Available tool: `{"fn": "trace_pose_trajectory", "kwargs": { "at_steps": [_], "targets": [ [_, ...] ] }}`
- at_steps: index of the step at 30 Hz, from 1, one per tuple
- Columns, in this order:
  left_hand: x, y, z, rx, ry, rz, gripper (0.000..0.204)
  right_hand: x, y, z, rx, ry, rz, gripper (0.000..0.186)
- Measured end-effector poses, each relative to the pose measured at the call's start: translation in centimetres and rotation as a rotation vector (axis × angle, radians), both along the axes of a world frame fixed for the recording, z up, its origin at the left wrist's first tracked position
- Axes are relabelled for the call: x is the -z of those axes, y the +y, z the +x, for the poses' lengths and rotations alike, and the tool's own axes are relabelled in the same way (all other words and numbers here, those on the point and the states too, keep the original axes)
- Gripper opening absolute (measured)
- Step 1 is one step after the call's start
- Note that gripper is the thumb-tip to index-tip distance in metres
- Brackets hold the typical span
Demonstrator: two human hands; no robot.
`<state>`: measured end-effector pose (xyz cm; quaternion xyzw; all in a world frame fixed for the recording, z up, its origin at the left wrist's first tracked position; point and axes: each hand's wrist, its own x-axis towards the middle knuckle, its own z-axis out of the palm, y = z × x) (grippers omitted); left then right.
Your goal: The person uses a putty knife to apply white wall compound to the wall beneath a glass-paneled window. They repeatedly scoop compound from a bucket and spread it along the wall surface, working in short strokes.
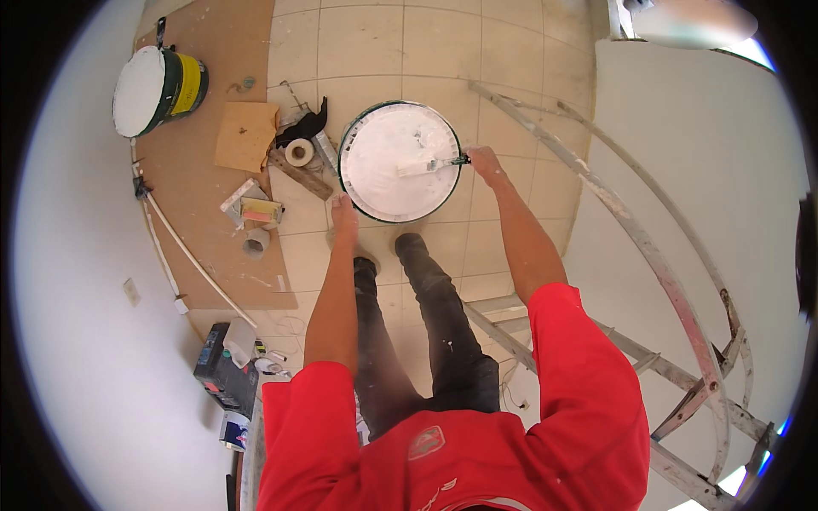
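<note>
A round bucket of white paint [392,136] with a dark green rim is in front of me, seen from above. My right hand [486,163], at its right side, is closed round the dark handle of a paintbrush [434,163]. The brush points left over the paint, and its bristles are coated white. At the bucket's near left edge, my left hand [343,215] is closed on the rim; its fingertips are partly hidden.
Left of the bucket lie a tape roll [299,152], a wooden strip [302,176] and brown cardboard [200,204]. A second paint bucket [158,92] stands by the left wall. A metal ladder [635,226] is at my right, and a black toolbox [226,366] at lower left.
</note>
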<state>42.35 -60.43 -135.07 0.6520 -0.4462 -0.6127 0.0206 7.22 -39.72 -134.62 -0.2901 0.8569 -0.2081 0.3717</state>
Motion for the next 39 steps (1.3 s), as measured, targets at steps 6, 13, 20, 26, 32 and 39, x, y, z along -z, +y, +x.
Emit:
{"fn": "trace_pose_trajectory", "kwargs": {
  "at_steps": [6, 13, 20, 26, 32, 39],
  "targets": [
    [-3.8, 0.7, -1.0, -0.362, 0.335, 0.208, 0.054, -1.1, 0.3, 1.0, 0.07, 0.004, -0.039, 0.023],
    [-18.1, -1.9, 1.7, -0.217, 0.555, 0.234, 0.05, -16.5, 3.5, 6.2, 0.311, -0.1, -0.129, 0.034],
    [-36.2, -3.2, 3.6, 0.075, 0.673, 0.335, 0.051, -39.8, 14.8, 18.8, 0.878, -0.163, -0.403, 0.046],
    [-53.4, 3.5, 3.6, 0.455, 0.592, 0.376, 0.06, -55.8, 23.7, 37.1, 1.351, -0.463, -0.643, 0.068],
    [-57.8, 13.1, 5.6, 0.865, 0.532, 0.105, 0.061, -59.1, 30.0, 52.6, 1.538, -0.549, -1.142, 0.078],
    [-60.9, 32.5, 4.6, 0.948, 0.659, 0.467, 0.052, -60.9, 42.2, 59.9, 1.361, -0.351, -1.659, 0.126]
  ]
}}
